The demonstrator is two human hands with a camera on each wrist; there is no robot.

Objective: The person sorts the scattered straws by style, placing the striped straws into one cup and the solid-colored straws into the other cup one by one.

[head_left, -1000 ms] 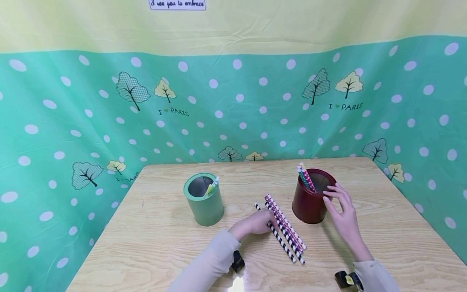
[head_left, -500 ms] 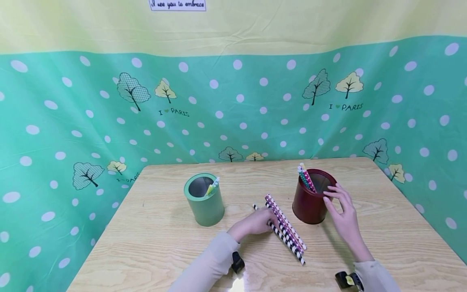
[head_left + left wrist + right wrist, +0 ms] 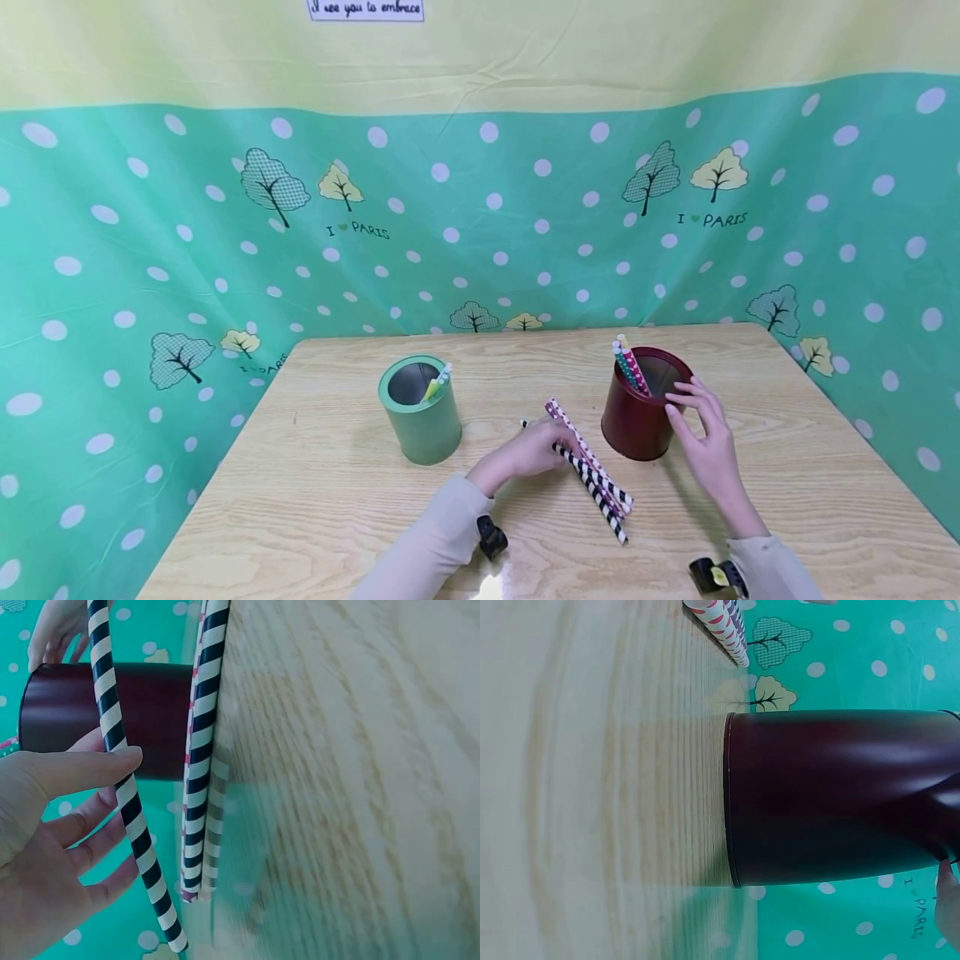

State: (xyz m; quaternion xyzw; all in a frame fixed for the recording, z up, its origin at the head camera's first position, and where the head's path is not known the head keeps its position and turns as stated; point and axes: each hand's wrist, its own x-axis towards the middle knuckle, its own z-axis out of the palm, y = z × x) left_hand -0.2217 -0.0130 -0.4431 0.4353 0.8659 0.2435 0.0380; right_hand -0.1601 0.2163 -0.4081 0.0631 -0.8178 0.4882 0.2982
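My left hand (image 3: 538, 448) pinches a black-and-white striped paper straw (image 3: 154, 881) between thumb and fingers, holding it at a slant just above the other straws. Beneath lies a small bunch of paper straws: another black-and-white striped straw (image 3: 201, 761) and white dotted and purple ones (image 3: 585, 450). My right hand (image 3: 708, 454) holds the rim of a dark red can (image 3: 632, 429), thumb at the near side and fingertips over the edge. In the right wrist view the red can fills much of the picture, with only part of a finger (image 3: 949, 900) at the rim.
To the left stands a green can (image 3: 423, 425) with light straws (image 3: 438, 382) leaning in it. Colourful straws (image 3: 630, 367) lean inside the red can. Both cans stand upright on the wooden table (image 3: 315, 500). A green dotted cloth (image 3: 480, 217) hangs behind it.
The left hand has gathered up a striped straw from the left side of the bunch and raised it slightly, its lower end swinging right across the others. The right hand stays at the can.
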